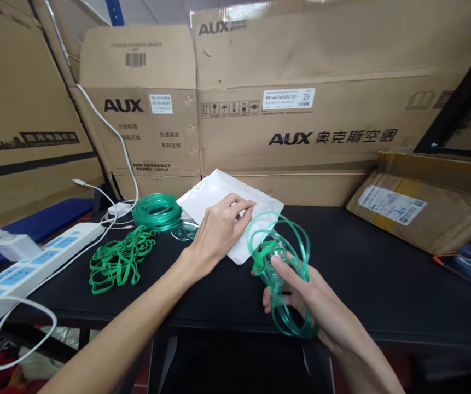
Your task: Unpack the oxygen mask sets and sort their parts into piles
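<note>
So, right hand: the right hand (301, 287) was closed around a green tubing bundle (275, 285), thumb on top, fingers curled underneath, presumably because springy loops would spread if let loose.
Bundle location: above the near part of the black table (383, 262), just right of the pouch; upper loops overlapped the pouch in view.
Bundle contents: bright green strap (263, 257) near the thumb, plus a clear part, likely a mask, half hidden by hand and tubing.
Left hand: the left hand (222, 227) was over the white pouch (214, 191), fingers bent, thumb close to index finger; could not tell if they pinched the pouch or only rested there. Looked like steadying.
White pouch: lay askew between both hands, within reach of each.
Left-side supplies: green tubing coil (159, 223) wound in a neat ring, likely against tangling; green straps (122, 257) heaped loosely in front; clear plastic piece (184, 230) beside the coil, partly covered.
Power strip: power strip (73, 235) at the far left, apart from the hands.
Backdrop: AUX carton (280, 54) upright behind, walling off the table.
</note>
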{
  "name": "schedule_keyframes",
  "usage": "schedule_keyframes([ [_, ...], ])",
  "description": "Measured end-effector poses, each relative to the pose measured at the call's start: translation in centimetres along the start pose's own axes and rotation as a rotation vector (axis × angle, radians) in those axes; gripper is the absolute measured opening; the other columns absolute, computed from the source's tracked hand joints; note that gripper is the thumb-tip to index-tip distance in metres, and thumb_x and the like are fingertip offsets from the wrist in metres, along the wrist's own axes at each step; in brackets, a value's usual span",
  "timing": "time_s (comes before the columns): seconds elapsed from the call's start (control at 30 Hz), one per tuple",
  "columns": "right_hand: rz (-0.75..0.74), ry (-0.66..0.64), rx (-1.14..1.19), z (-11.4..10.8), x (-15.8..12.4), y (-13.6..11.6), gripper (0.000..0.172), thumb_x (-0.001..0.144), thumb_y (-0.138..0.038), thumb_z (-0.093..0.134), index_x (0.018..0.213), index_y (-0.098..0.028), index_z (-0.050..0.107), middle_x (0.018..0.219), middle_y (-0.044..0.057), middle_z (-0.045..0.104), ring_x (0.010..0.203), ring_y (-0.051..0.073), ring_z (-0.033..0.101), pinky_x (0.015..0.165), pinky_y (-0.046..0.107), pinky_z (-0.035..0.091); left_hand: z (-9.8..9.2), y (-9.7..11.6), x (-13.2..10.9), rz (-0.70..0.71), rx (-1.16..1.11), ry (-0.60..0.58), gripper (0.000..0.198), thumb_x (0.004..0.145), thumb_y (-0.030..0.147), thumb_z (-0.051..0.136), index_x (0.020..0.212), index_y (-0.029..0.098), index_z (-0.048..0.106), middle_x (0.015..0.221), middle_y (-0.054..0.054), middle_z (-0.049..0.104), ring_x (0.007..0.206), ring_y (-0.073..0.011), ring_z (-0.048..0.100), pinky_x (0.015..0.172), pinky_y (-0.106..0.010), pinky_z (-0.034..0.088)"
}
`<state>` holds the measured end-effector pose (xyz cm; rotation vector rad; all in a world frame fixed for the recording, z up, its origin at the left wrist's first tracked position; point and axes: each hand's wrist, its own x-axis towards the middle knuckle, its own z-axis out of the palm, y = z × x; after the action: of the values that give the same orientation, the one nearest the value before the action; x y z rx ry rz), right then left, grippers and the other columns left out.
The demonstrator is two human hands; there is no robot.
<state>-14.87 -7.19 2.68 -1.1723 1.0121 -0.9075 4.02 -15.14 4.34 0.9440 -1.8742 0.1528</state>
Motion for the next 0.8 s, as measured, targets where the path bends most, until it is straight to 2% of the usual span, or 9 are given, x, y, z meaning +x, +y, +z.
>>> schedule_keyframes([
  [0.1, 0.012, -0.064, -0.086, 0.3, 0.0, 0.0, 0.048, 0.09, -0.064, 0.063, 0.093, -0.016, 0.061, 0.059, 0.004, 0.067, 0.056, 0.018, 0.065, 0.054, 0.029, 0.052, 0.2, 0.4, -0.4, 0.048, 0.041, 0.041, 0.018, 0.098, 0.019, 0.06, 0.11, 0.017, 0.074, 0.101, -0.004, 0.069, 0.069, -0.0094, 0.065, 0.066, -0.021, 0.056],
  [0.17, 0.021, -0.093, -0.124, 0.4, 0.0, 0.1, 0.049, 0.089, -0.066, 0.062, 0.094, -0.017, 0.059, 0.058, 0.003, 0.066, 0.054, 0.018, 0.065, 0.054, 0.029, 0.052, 0.1, 0.6, -0.7, 0.084, 0.082, 0.026, 0.019, 0.099, 0.02, 0.06, 0.112, 0.017, 0.074, 0.101, -0.004, 0.068, 0.065, -0.008, 0.063, 0.064, -0.021, 0.054],
  [0.33, -0.01, -0.076, -0.137, -0.4, 0.0, 0.3, 0.048, 0.084, -0.06, 0.073, 0.104, -0.024, 0.049, 0.085, 0.002, 0.071, 0.052, 0.018, 0.066, 0.049, 0.031, 0.054, -0.2, 0.7, -1.3, 0.184, 0.111, -0.05, 0.023, 0.103, 0.024, 0.054, 0.116, 0.017, 0.072, 0.099, -0.005, 0.068, 0.067, -0.0088, 0.061, 0.062, -0.021, 0.051],
  [0.4, -0.019, -0.076, -0.143, -0.8, 0.1, 0.2, 0.047, 0.085, -0.059, 0.072, 0.107, -0.024, 0.049, 0.086, 0.003, 0.072, 0.053, 0.018, 0.067, 0.049, 0.032, 0.056, -0.2, 0.7, -1.6, 0.216, 0.101, -0.052, 0.025, 0.104, 0.024, 0.052, 0.118, 0.016, 0.071, 0.096, -0.005, 0.068, 0.069, -0.0102, 0.063, 0.062, -0.022, 0.052],
  [0.53, -0.065, -0.007, -0.147, -1.1, 0.5, -0.1, 0.046, 0.088, -0.058, 0.07, 0.109, -0.021, 0.054, 0.083, 0.005, 0.073, 0.055, 0.02, 0.069, 0.05, 0.032, 0.058, -0.2, 1.0, -2.2, 0.201, 0.055, -0.059, 0.027, 0.104, 0.023, 0.052, 0.122, 0.014, 0.07, 0.092, -0.005, 0.072, 0.077, -0.0138, 0.07, 0.068, -0.024, 0.056],
  [0.67, -0.11, 0.104, -0.128, -1.1, 0.8, -0.1, 0.044, 0.086, -0.058, 0.073, 0.102, -0.02, 0.058, 0.078, 0.005, 0.074, 0.053, 0.02, 0.07, 0.049, 0.03, 0.057, 0.3, 1.2, -2.5, 0.142, -0.024, -0.061, 0.024, 0.102, 0.021, 0.056, 0.119, 0.013, 0.071, 0.105, -0.007, 0.078, 0.094, -0.0182, 0.075, 0.084, -0.03, 0.06],
  [0.8, -0.146, 0.221, -0.129, -1.0, 0.9, 0.1, 0.045, 0.084, -0.057, 0.075, 0.107, -0.023, 0.056, 0.067, 0.001, 0.072, 0.048, 0.023, 0.069, 0.045, 0.032, 0.058, 0.9, 2.0, -2.6, 0.162, -0.101, 0.005, 0.021, 0.101, 0.018, 0.058, 0.115, 0.012, 0.072, 0.112, -0.008, 0.078, 0.1, -0.0193, 0.076, 0.089, -0.03, 0.061],
])
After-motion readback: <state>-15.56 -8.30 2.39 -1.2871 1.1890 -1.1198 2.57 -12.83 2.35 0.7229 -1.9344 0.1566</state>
